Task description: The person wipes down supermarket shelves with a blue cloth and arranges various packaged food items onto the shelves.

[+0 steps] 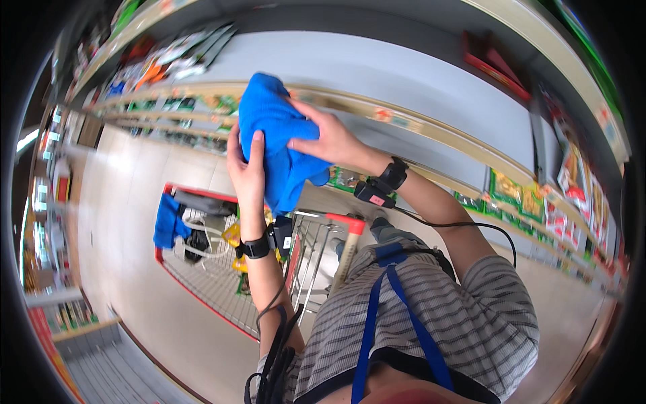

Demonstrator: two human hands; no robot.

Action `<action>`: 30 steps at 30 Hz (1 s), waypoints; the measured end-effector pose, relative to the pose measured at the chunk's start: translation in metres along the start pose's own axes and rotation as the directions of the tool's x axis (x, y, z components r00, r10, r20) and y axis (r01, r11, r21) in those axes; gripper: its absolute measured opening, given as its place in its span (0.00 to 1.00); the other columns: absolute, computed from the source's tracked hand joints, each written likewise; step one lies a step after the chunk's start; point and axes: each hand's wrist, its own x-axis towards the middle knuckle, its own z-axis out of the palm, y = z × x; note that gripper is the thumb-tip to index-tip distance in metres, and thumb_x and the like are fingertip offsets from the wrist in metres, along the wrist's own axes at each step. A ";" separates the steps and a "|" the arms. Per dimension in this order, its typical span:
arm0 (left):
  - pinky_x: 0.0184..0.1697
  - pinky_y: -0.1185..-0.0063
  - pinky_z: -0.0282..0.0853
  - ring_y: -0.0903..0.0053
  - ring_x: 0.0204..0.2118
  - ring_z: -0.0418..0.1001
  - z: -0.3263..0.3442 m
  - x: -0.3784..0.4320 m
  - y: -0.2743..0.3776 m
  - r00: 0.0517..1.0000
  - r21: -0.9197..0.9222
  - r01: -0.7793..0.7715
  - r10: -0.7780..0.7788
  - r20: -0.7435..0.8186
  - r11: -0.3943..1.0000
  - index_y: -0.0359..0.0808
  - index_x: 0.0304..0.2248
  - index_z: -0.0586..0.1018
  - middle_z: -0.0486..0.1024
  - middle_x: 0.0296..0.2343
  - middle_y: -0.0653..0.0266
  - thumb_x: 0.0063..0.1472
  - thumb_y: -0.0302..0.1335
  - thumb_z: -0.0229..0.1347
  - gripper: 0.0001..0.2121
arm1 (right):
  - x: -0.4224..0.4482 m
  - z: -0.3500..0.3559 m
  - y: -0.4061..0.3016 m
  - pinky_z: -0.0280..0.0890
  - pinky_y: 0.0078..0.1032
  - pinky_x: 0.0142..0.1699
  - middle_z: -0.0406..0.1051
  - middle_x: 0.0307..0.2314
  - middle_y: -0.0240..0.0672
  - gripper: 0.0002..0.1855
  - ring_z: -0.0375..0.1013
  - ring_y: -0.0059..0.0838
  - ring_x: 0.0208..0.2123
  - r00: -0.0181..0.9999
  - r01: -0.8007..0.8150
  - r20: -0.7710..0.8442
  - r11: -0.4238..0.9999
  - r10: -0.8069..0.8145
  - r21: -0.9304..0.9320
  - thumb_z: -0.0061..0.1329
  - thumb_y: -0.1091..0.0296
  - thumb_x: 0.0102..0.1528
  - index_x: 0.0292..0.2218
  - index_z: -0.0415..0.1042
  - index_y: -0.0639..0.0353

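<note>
A bunched blue cloth is held up between my two hands, in front of the shelf edge. My left hand grips its left side, with the thumb on the near face. On the right, my right hand pinches the cloth between thumb and fingers. Its lower folds hang down above the shopping cart. Both wrists wear black straps with small devices and cables.
A second blue cloth hangs over the cart's red rim at the far corner. Inside the cart lie a black bag and yellow packets. Store shelving spans ahead, with packaged goods at right and bags at left.
</note>
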 end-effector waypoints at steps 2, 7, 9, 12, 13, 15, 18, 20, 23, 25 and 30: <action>0.47 0.80 0.62 0.76 0.43 0.67 0.053 0.013 0.026 0.986 -0.147 -0.027 0.051 0.162 0.989 0.30 0.52 0.60 0.68 0.42 0.56 0.57 0.27 0.53 0.25 | -0.008 -0.052 -0.010 0.56 0.24 0.54 0.61 0.49 0.42 0.37 0.61 0.26 0.50 0.987 0.001 -0.159 0.999 -0.006 -0.034 0.55 0.70 0.48 0.55 0.52 0.68; 0.50 0.78 0.61 0.73 0.47 0.65 0.178 0.025 0.051 0.786 -0.385 -0.109 0.317 0.531 0.916 0.33 0.55 0.55 0.64 0.46 0.53 0.53 0.19 0.56 0.31 | -0.059 -0.168 -0.040 0.56 0.24 0.53 0.61 0.48 0.41 0.36 0.60 0.26 0.50 0.827 -0.034 -0.561 0.991 -0.043 -0.126 0.54 0.66 0.50 0.55 0.52 0.70; 0.51 0.78 0.60 0.73 0.47 0.65 0.233 0.023 0.045 0.685 -0.392 -0.114 0.358 0.634 0.913 0.33 0.55 0.56 0.64 0.46 0.54 0.52 0.20 0.57 0.31 | -0.093 -0.217 -0.049 0.59 0.27 0.52 0.63 0.47 0.47 0.35 0.64 0.32 0.48 0.747 -0.241 -0.657 0.963 0.107 -0.117 0.53 0.62 0.51 0.54 0.53 0.68; 0.54 0.73 0.57 0.63 0.51 0.62 0.294 0.008 0.032 0.596 -0.004 -0.464 0.316 0.738 0.886 0.32 0.53 0.60 0.63 0.49 0.48 0.50 0.30 0.61 0.33 | -0.150 -0.275 -0.079 0.60 0.32 0.51 0.61 0.47 0.54 0.37 0.63 0.41 0.48 0.565 -0.824 -0.685 0.357 0.459 -0.440 0.53 0.53 0.49 0.54 0.55 0.64; 0.55 0.73 0.54 0.63 0.53 0.60 0.309 0.002 0.025 0.542 0.098 -0.606 0.320 0.777 0.790 0.33 0.54 0.60 0.63 0.50 0.49 0.50 0.32 0.60 0.33 | -0.160 -0.274 -0.085 0.60 0.37 0.50 0.58 0.47 0.60 0.39 0.61 0.50 0.49 0.418 -0.864 -0.832 -0.122 0.365 -0.488 0.53 0.47 0.46 0.52 0.58 0.62; 0.57 0.72 0.53 0.59 0.55 0.57 0.341 -0.005 -0.002 0.462 0.099 -0.676 0.316 0.829 0.730 0.37 0.54 0.61 0.61 0.51 0.49 0.49 0.35 0.61 0.34 | -0.188 -0.293 -0.063 0.59 0.38 0.51 0.56 0.49 0.58 0.38 0.59 0.53 0.49 0.561 -0.828 -0.825 -0.053 -0.067 -0.558 0.54 0.48 0.44 0.52 0.60 0.59; 0.54 0.66 0.55 0.58 0.55 0.58 0.383 -0.027 -0.021 0.278 -0.037 -0.520 0.209 0.938 0.854 0.50 0.53 0.64 0.54 0.55 0.51 0.47 0.35 0.59 0.31 | -0.200 -0.313 -0.054 0.55 0.36 0.54 0.56 0.51 0.52 0.35 0.56 0.50 0.53 0.810 -0.530 -0.586 0.467 0.031 -0.708 0.55 0.51 0.44 0.52 0.61 0.48; 0.54 0.66 0.54 0.59 0.55 0.59 0.400 -0.035 -0.034 0.257 -0.011 -0.560 0.186 0.948 0.829 0.50 0.53 0.64 0.54 0.55 0.53 0.48 0.35 0.58 0.31 | -0.204 -0.309 -0.043 0.53 0.42 0.54 0.55 0.52 0.49 0.35 0.54 0.45 0.55 0.775 -0.631 -0.586 0.344 0.239 -0.695 0.51 0.53 0.46 0.55 0.57 0.44; 0.53 0.64 0.51 0.63 0.56 0.57 0.421 -0.047 -0.035 0.226 0.027 -0.601 0.137 0.964 0.799 0.49 0.54 0.63 0.51 0.57 0.58 0.50 0.36 0.55 0.30 | -0.215 -0.307 -0.045 0.51 0.47 0.54 0.54 0.54 0.48 0.36 0.54 0.43 0.56 0.656 -0.749 -0.679 0.171 0.328 -0.640 0.48 0.53 0.48 0.57 0.52 0.43; 0.53 0.62 0.49 0.64 0.58 0.54 0.435 -0.055 -0.027 0.156 -0.020 -0.565 0.130 0.979 0.825 0.50 0.54 0.62 0.47 0.59 0.61 0.49 0.36 0.55 0.30 | -0.225 -0.311 -0.041 0.51 0.49 0.53 0.53 0.54 0.47 0.38 0.54 0.42 0.56 0.607 -0.791 -0.726 0.152 0.324 -0.593 0.47 0.52 0.48 0.58 0.49 0.43; 0.53 0.57 0.49 0.65 0.58 0.53 0.490 -0.064 -0.019 0.063 0.016 -0.641 0.032 0.998 0.768 0.52 0.55 0.59 0.45 0.59 0.64 0.51 0.38 0.53 0.30 | -0.250 -0.354 -0.026 0.48 0.53 0.54 0.51 0.55 0.47 0.41 0.51 0.42 0.57 0.507 -0.857 -0.822 0.045 0.261 -0.514 0.43 0.48 0.45 0.58 0.47 0.49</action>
